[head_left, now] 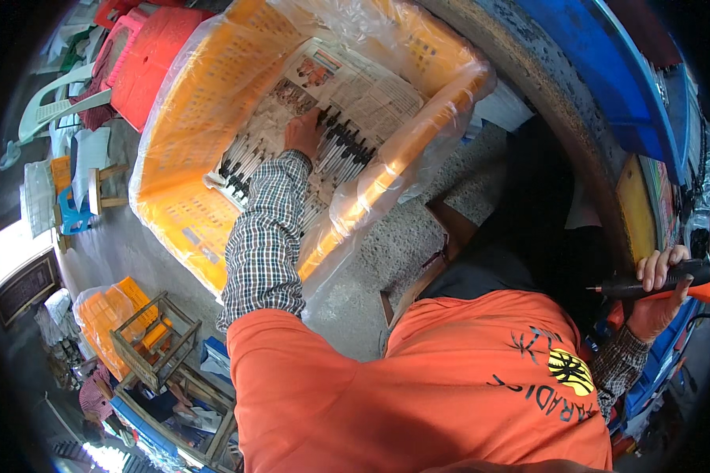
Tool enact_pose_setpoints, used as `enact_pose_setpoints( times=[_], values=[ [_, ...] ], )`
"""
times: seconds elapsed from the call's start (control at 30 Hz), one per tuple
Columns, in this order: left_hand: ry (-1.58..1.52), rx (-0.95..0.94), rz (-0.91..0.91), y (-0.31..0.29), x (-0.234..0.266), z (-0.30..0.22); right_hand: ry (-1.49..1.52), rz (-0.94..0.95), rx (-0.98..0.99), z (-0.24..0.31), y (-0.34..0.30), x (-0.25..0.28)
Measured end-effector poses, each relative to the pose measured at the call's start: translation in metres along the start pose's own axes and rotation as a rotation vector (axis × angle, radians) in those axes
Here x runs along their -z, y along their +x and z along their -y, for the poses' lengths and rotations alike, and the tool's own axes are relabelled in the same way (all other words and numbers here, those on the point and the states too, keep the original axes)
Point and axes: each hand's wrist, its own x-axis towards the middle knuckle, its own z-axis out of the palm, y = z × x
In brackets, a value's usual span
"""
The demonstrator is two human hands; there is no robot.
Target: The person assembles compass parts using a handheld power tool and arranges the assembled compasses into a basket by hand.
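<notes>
My left hand (304, 134) reaches into an orange plastic crate (205, 102) lined with clear plastic and newspaper. Its fingers rest on a row of slim black and silver fish-like pieces (347, 146) laid on the newspaper (363, 91). Whether the hand grips one of them is hidden. My left arm wears a checked sleeve over an orange top. At the far right my right hand (661, 288) is closed round a dark tool handle (647, 282) with a thin tip pointing left.
A blue tub (607, 71) with a grey concrete rim curves along the upper right. Red plastic stools (146, 55) and pale chairs stand upper left. Another orange crate (110, 311) and a wooden frame (154, 347) sit lower left on the concrete floor.
</notes>
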Motion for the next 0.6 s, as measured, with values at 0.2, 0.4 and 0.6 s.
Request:
enact_pose_setpoints(
  times=[0.2, 0.4, 0.6],
  values=[
    [0.016, -0.175, -0.107, 0.006, -0.012, 0.007, 0.001, -0.011, 0.003, 0.001, 0.000, -0.001],
    [0.101, -0.095, -0.103, 0.005, -0.011, 0.006, -0.016, -0.013, -0.003, 0.000, 0.000, -0.003],
    [0.089, -0.027, -0.101, 0.005, -0.006, 0.004, 0.009, -0.014, -0.005, 0.000, 0.000, -0.003]
  ],
)
